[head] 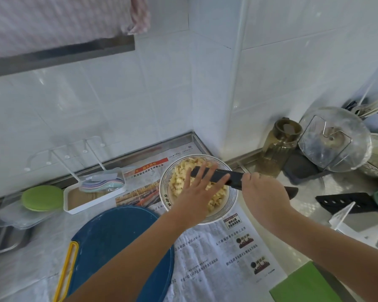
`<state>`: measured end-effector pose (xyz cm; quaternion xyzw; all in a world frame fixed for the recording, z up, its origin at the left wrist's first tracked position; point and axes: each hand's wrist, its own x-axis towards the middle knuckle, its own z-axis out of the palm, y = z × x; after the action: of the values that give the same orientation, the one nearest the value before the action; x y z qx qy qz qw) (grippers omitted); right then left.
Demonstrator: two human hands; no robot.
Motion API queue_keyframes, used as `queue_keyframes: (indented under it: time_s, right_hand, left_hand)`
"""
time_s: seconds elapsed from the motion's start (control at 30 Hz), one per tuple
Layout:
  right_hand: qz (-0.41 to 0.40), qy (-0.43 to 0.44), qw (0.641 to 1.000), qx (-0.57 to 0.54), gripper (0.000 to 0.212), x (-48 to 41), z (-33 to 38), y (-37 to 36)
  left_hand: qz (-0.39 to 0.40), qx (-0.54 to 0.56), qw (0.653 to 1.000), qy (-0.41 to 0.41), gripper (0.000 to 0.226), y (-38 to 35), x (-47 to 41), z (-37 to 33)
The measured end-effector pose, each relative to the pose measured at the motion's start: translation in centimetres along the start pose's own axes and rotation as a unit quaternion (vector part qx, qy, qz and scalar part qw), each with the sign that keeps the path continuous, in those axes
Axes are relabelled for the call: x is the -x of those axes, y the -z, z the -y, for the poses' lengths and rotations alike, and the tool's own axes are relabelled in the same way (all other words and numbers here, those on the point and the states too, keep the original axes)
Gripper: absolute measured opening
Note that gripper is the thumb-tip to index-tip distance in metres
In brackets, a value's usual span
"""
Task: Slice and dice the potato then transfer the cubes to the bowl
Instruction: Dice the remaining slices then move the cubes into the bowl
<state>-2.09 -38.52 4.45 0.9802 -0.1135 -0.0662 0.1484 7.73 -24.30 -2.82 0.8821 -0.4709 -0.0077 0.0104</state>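
Note:
A white patterned bowl [168, 194] on newspaper holds a heap of pale potato cubes [181, 177]. My right hand [264, 192] grips the dark handle of a black-bladed knife [220, 175], whose blade lies across the top of the bowl. My left hand [196, 188] hovers over the bowl with fingers spread and straight, fingertips on the blade's flat side. The blue cutting board [118, 236] lies bare at the lower left, with a yellow handle loop at its edge.
Newspaper [223, 253] covers the counter. A white tray [92, 199] with stacked plastic items and a green lid [42, 197] sit left. A brown jar [279, 144], glass lid [334, 138], black slotted sheath [345, 202] and green block [303, 284] are right.

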Motion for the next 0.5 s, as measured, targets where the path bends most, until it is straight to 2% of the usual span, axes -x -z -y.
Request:
queue_keyframes:
  time_s: [0.1, 0.23, 0.33, 0.4, 0.5]
  right_hand:
    - [-0.014, 0.007, 1.000, 0.004, 0.018, 0.5, -0.1, 0.4]
    - [-0.018, 0.003, 1.000, 0.002, 0.021, 1.8, -1.3, 0.0]
    - [-0.018, -0.008, 1.000, -0.017, 0.020, 2.9, -2.0, -0.2]
    - [-0.016, -0.015, 0.999, -0.026, 0.019, 3.4, -2.2, -0.2]
    - [-0.013, -0.017, 1.000, -0.014, 0.018, 3.6, -1.8, -0.3]
  left_hand:
    - [-0.002, 0.013, 0.998, 0.054, 0.099, -0.8, 0.0, 1.4]
    - [0.048, 0.019, 0.990, 0.130, 0.080, -0.9, 0.4, 4.6]
    - [0.013, 0.082, 0.983, 0.163, 0.074, -0.5, 0.3, 5.4]
    - [-0.024, 0.115, 0.984, 0.134, 0.077, -0.2, -0.1, 4.9]
    - [-0.015, 0.058, 0.997, 0.045, 0.089, 0.4, -0.7, 2.7]
